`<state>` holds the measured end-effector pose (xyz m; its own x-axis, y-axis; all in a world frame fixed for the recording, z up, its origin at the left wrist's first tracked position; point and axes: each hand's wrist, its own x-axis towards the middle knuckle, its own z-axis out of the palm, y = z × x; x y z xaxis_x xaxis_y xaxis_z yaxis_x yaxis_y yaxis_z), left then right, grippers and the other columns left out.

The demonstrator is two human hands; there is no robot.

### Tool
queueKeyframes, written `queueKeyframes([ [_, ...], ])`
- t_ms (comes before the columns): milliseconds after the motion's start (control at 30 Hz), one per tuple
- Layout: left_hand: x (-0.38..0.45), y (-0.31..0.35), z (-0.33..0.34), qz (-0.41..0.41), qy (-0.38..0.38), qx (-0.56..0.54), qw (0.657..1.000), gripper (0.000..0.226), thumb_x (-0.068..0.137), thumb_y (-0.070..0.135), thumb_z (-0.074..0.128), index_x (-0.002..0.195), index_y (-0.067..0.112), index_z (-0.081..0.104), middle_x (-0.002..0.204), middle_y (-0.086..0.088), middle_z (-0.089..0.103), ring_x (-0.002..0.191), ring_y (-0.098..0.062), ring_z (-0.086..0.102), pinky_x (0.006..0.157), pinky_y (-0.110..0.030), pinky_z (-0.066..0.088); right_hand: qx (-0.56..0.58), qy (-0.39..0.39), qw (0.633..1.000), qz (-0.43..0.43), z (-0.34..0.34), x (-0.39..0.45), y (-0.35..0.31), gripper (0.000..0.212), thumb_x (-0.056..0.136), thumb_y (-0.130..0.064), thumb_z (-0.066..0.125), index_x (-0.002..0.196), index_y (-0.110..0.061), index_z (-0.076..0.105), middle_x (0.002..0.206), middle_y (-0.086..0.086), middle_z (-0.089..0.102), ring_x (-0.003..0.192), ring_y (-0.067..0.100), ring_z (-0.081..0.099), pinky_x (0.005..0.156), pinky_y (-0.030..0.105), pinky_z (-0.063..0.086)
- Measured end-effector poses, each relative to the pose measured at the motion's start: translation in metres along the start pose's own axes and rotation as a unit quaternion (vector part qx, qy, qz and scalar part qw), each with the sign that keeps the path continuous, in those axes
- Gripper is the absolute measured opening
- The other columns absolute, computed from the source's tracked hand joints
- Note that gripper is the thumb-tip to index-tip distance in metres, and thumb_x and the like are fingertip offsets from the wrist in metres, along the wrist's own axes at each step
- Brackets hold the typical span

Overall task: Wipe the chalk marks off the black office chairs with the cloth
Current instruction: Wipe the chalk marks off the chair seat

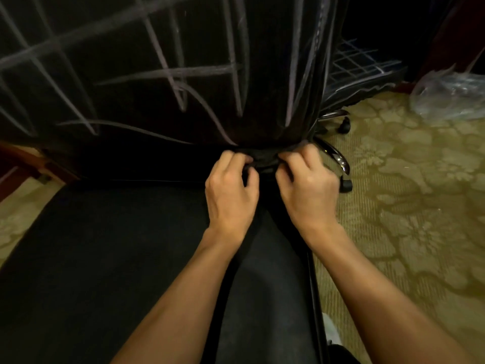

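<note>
On the left, pale chalk marks (168,72) cross the black chair backrest (118,101) in a smeared grid above a smooth seat (105,245). At centre, our left hand (231,187) and right hand (307,185) pinch a dark cloth (265,158), fingers curled. It looks light and limp, best bunched. Patterned carpet (406,193) lies right.
</note>
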<state>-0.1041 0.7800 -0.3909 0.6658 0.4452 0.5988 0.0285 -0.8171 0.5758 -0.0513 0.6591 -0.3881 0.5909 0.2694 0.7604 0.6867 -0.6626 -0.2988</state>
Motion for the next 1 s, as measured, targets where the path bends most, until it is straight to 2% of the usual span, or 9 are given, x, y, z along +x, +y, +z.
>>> queueKeyframes([
  [100, -0.003, 0.009, 0.005, 0.016, 0.035, -0.024, 0.999, 0.008, 0.084, 0.005, 0.068, 0.092, 0.004, 0.07, 0.091, -0.008, 0.063, 0.079, -0.023, 0.063, 0.069, -0.039, 0.055, -0.007, 0.032, 0.999, -0.005, -0.008, 0.0, 0.005, 0.007, 0.084, -0.007, 0.068, 0.089, -0.004, 0.069, 0.091, 0.01, 0.065, 0.065, 0.021, 0.059, 0.048, 0.031, 0.044],
  [233, -0.016, 0.007, 0.016, -0.067, -0.079, 0.021, 0.994, 0.017, 0.088, 0.011, 0.069, 0.104, 0.01, 0.074, 0.104, -0.006, 0.066, 0.089, -0.025, 0.066, 0.078, -0.042, 0.057, -0.007, -0.076, 0.997, 0.033, 0.003, -0.032, 0.023, 0.016, 0.079, -0.007, 0.073, 0.094, -0.005, 0.069, 0.102, 0.007, 0.066, 0.064, 0.029, 0.065, 0.047, 0.033, 0.051],
  [333, -0.014, 0.011, 0.015, -0.09, -0.106, 0.052, 0.989, 0.02, 0.089, 0.013, 0.068, 0.108, 0.012, 0.074, 0.11, -0.004, 0.066, 0.095, -0.024, 0.066, 0.083, -0.04, 0.055, -0.011, -0.118, 0.99, 0.075, 0.001, -0.033, 0.022, 0.015, 0.081, -0.011, 0.072, 0.095, -0.007, 0.071, 0.103, 0.006, 0.064, 0.065, 0.032, 0.065, 0.049, 0.038, 0.053],
  [500, -0.016, 0.027, 0.002, -0.001, 0.007, -0.029, 1.0, 0.014, 0.087, 0.008, 0.067, 0.1, 0.006, 0.071, 0.097, -0.006, 0.063, 0.081, -0.016, 0.062, 0.074, -0.028, 0.055, 0.004, 0.013, 1.0, 0.029, -0.03, -0.012, 0.009, 0.013, 0.084, -0.011, 0.069, 0.096, -0.005, 0.07, 0.099, 0.009, 0.065, 0.067, 0.024, 0.063, 0.049, 0.031, 0.047],
  [567, -0.015, 0.03, 0.004, 0.005, 0.033, -0.042, 0.999, 0.012, 0.086, 0.007, 0.068, 0.098, 0.005, 0.071, 0.095, -0.006, 0.063, 0.08, -0.014, 0.061, 0.072, -0.026, 0.053, 0.004, 0.023, 1.0, 0.021, -0.032, -0.007, 0.01, 0.012, 0.085, -0.01, 0.067, 0.096, -0.005, 0.07, 0.1, 0.009, 0.066, 0.07, 0.023, 0.064, 0.051, 0.032, 0.049],
  [700, -0.025, 0.02, 0.016, -0.073, -0.071, 0.007, 0.995, 0.016, 0.089, 0.011, 0.069, 0.104, 0.01, 0.073, 0.101, -0.003, 0.064, 0.086, -0.02, 0.065, 0.078, -0.039, 0.056, -0.025, -0.098, 0.993, 0.062, -0.013, -0.036, 0.025, 0.02, 0.079, -0.009, 0.073, 0.099, -0.007, 0.071, 0.106, 0.006, 0.064, 0.072, 0.03, 0.068, 0.054, 0.035, 0.053],
  [833, -0.018, 0.022, 0.019, -0.097, -0.102, 0.036, 0.989, 0.016, 0.089, 0.014, 0.067, 0.104, 0.012, 0.072, 0.106, -0.003, 0.064, 0.093, -0.021, 0.064, 0.082, -0.035, 0.054, -0.018, -0.132, 0.986, 0.099, -0.005, -0.037, 0.029, 0.02, 0.079, -0.012, 0.073, 0.098, -0.009, 0.07, 0.104, 0.005, 0.063, 0.074, 0.03, 0.067, 0.054, 0.036, 0.053],
  [900, -0.019, 0.023, 0.016, -0.08, -0.088, 0.026, 0.993, 0.014, 0.089, 0.013, 0.068, 0.102, 0.011, 0.071, 0.104, -0.003, 0.063, 0.09, -0.02, 0.064, 0.08, -0.035, 0.054, -0.031, -0.117, 0.988, 0.091, -0.01, -0.032, 0.025, 0.018, 0.079, -0.014, 0.073, 0.095, -0.008, 0.068, 0.099, 0.006, 0.062, 0.07, 0.029, 0.065, 0.05, 0.035, 0.05],
  [1000, -0.017, 0.032, 0.011, -0.039, -0.017, -0.038, 0.998, 0.012, 0.085, 0.008, 0.07, 0.097, 0.008, 0.07, 0.095, -0.004, 0.063, 0.08, -0.013, 0.062, 0.074, -0.024, 0.052, -0.003, -0.014, 0.998, 0.066, -0.024, -0.019, 0.021, 0.016, 0.083, -0.013, 0.071, 0.098, -0.007, 0.07, 0.1, 0.006, 0.065, 0.073, 0.023, 0.065, 0.052, 0.033, 0.05],
])
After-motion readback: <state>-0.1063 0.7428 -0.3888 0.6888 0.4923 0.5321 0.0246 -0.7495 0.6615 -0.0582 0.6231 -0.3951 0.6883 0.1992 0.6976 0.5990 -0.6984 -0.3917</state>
